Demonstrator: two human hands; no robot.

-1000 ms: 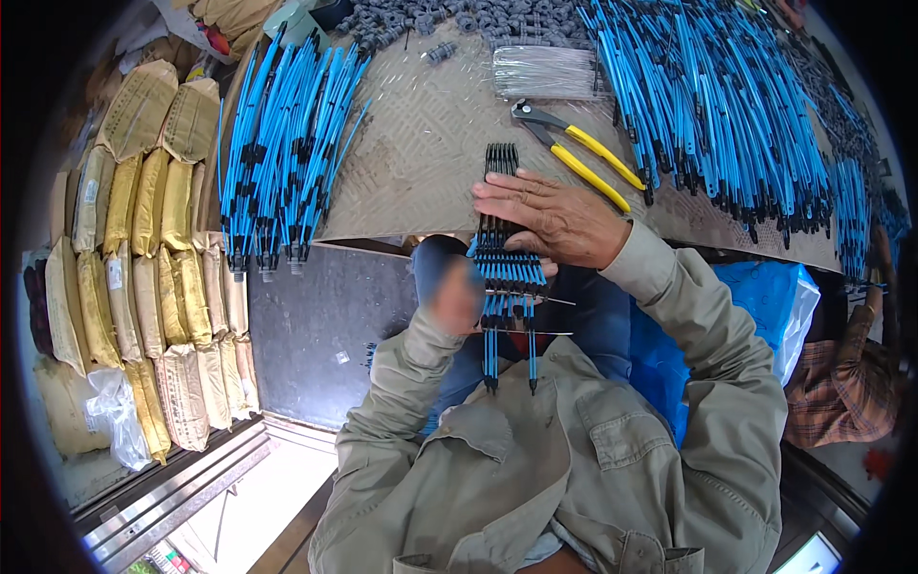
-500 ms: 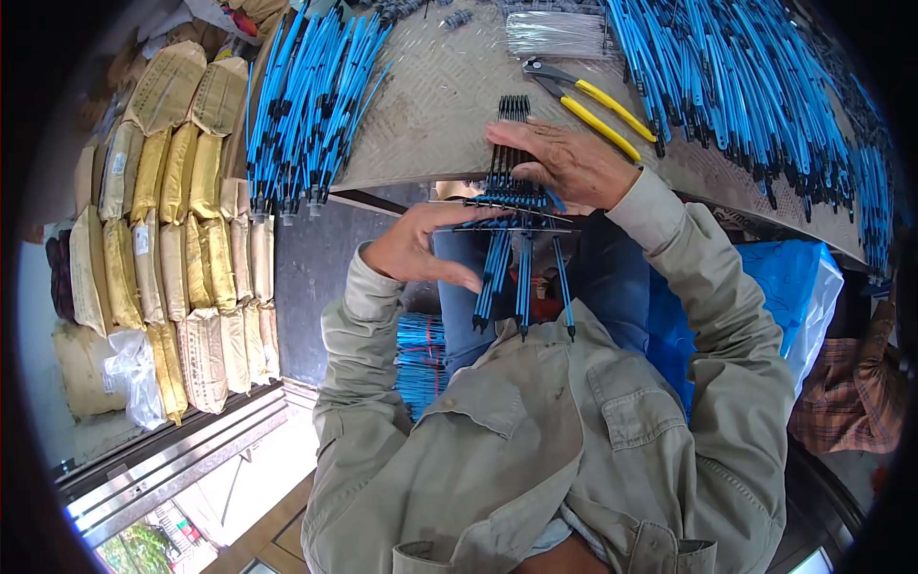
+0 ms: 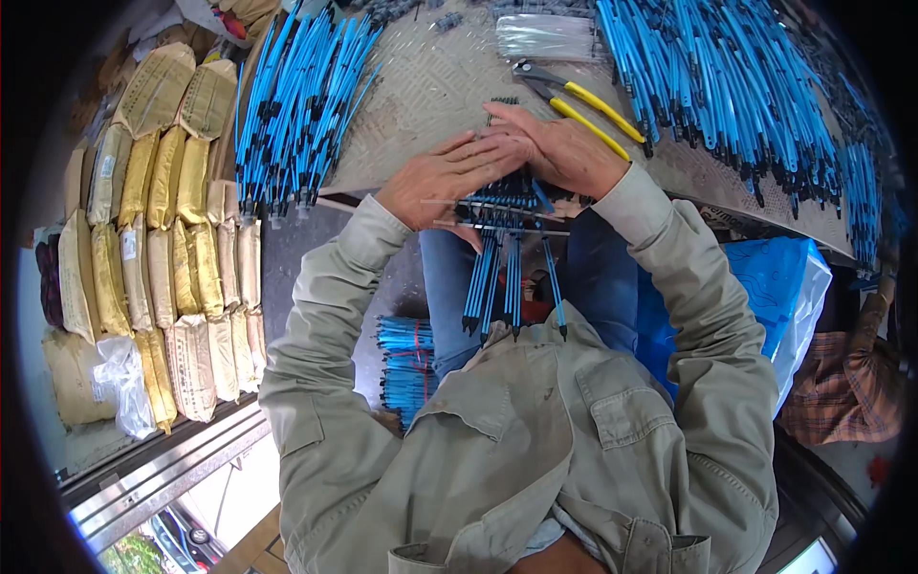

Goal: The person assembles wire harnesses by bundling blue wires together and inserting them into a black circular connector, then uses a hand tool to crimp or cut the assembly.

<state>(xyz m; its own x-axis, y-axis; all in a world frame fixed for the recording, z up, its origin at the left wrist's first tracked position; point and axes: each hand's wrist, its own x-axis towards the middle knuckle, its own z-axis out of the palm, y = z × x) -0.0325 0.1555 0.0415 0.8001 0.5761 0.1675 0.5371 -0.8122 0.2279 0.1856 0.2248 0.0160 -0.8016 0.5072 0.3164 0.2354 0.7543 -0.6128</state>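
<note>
A set of slim blue rods with black tips (image 3: 514, 277) hangs side by side over my lap at the table's front edge. Thin pale crosspieces (image 3: 449, 223) run across it. My left hand (image 3: 449, 179) lies over the upper part of this set, fingers stretched out to the right and thumb lower down near the crosspieces. From the right, my right hand (image 3: 574, 153) reaches over the same rods, its fingers extended and meeting the left fingertips. Both hands hide the middle of the set; a row of dark tips (image 3: 505, 100) shows beyond them.
Yellow-handled cutters (image 3: 579, 105) and a bundle of clear thin rods (image 3: 545, 38) lie on the table. Blue rod piles stand left (image 3: 301, 105) and right (image 3: 727, 96). Tied blue rods (image 3: 406, 364) sit below my left arm. Wrapped packages (image 3: 158, 230) are stacked at left; blue sheeting (image 3: 765, 297) hangs at right.
My left hand has risen from beside the crosspieces onto the top of the rods, its fingers now against the right hand. My head view has shifted slightly.
</note>
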